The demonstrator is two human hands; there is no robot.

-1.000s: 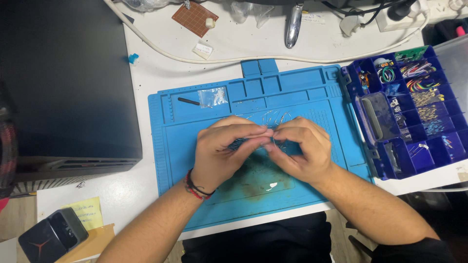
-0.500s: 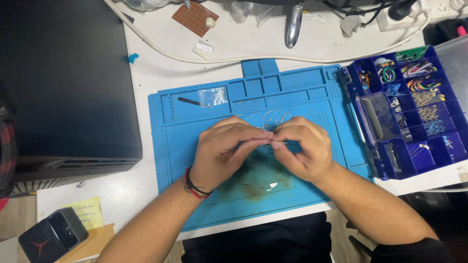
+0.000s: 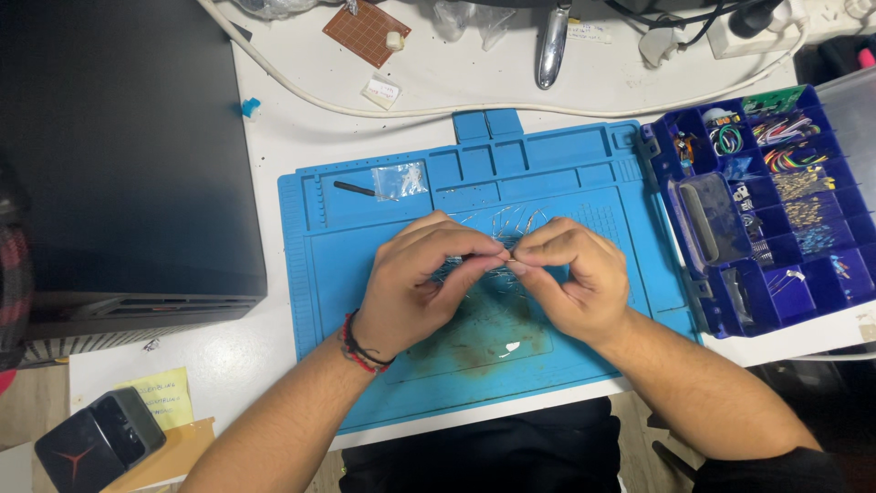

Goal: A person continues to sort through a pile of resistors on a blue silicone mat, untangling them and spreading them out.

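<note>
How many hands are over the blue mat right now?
2. The left hand and the right hand meet fingertip to fingertip above the middle of the blue mat, pinching something too small to identify. No other person's hands show.

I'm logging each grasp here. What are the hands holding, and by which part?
Left hand and right hand meet fingertip to fingertip over the blue mat, pinching something tiny and thin between them; what it is cannot be told.

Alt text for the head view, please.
Both hands, left and right, meet fingertip to fingertip over a blue mat, pinching something too small to identify. A blue parts box sits to the right.
</note>
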